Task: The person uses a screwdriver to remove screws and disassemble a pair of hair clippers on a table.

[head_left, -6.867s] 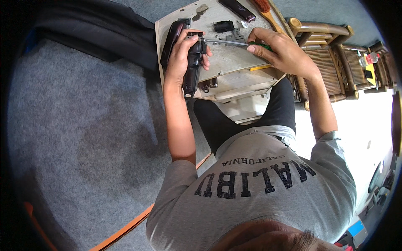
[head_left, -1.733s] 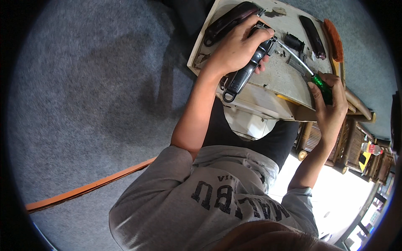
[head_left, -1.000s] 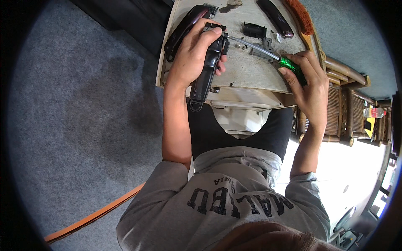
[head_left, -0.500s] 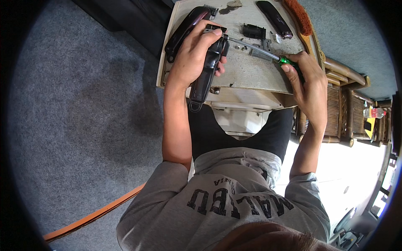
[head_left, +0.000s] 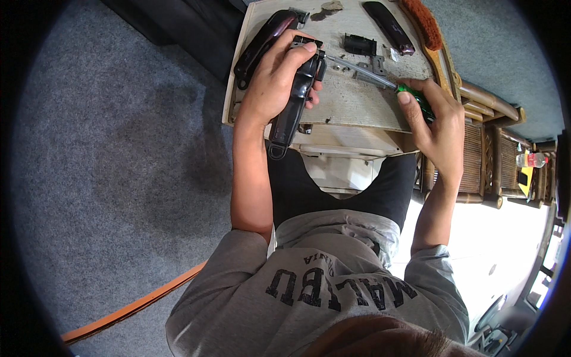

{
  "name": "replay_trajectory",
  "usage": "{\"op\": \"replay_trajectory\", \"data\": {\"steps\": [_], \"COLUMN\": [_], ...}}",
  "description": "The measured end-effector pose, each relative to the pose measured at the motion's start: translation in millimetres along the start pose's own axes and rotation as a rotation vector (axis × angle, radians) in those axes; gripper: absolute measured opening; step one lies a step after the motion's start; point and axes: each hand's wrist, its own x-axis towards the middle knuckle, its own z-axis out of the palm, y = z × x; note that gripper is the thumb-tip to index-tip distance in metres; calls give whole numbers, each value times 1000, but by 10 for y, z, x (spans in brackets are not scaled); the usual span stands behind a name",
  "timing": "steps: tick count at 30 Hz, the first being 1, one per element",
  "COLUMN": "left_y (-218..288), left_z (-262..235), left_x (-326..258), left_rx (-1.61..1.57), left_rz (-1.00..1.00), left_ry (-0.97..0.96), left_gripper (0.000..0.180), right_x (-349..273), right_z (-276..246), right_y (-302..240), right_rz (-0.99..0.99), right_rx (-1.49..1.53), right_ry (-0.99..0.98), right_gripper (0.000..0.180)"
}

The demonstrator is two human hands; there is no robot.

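Note:
My left hand point(head_left: 270, 83) is wrapped round a black hair clipper point(head_left: 290, 113), its thumb pressed near the head end. From the right, a screwdriver point(head_left: 373, 75) with a green handle and long metal shaft reaches over, its tip at the side of the clipper's head. My right hand point(head_left: 437, 113) grips that handle between thumb and fingers. Just right of the tip, small screws point(head_left: 340, 68) and a metal comb-like blade point(head_left: 369, 79) lie on the wooden tabletop point(head_left: 357, 110). Whether the tip sits in a screw is too small to tell.
A second, dark purple clipper point(head_left: 264, 44) lies left of my left hand. Farther back are a black plastic part point(head_left: 360, 44), a long dark cover point(head_left: 389, 27) and a brush with reddish bristles point(head_left: 423, 24). Bamboo furniture point(head_left: 476, 154) stands at the right.
My right hand's fingers have shifted slightly on the screwdriver handle, showing more of the green. The left hand and clipper have hardly moved.

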Motion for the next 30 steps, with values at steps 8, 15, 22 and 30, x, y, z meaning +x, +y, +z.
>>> {"op": "replay_trajectory", "data": {"steps": [8, 15, 22, 30], "left_y": [-2, -1, -26, -6], "left_z": [-10, -9, -19, -12], "left_x": [-4, -2, 4, -2], "left_rx": [-46, -19, -42, -16], "left_rz": [-13, -7, -5, -11], "left_ry": [-6, -13, -16, -8], "left_gripper": [31, 31, 30, 30], "right_x": [-12, -10, -6, -17], "right_z": [-12, 14, -1, 16], "right_y": [25, 14, 53, 72], "right_rz": [-22, -32, 10, -41], "right_rx": [-61, -27, -89, -40], "right_ry": [-5, 25, -44, 17], "right_gripper": [29, 30, 33, 31]}}
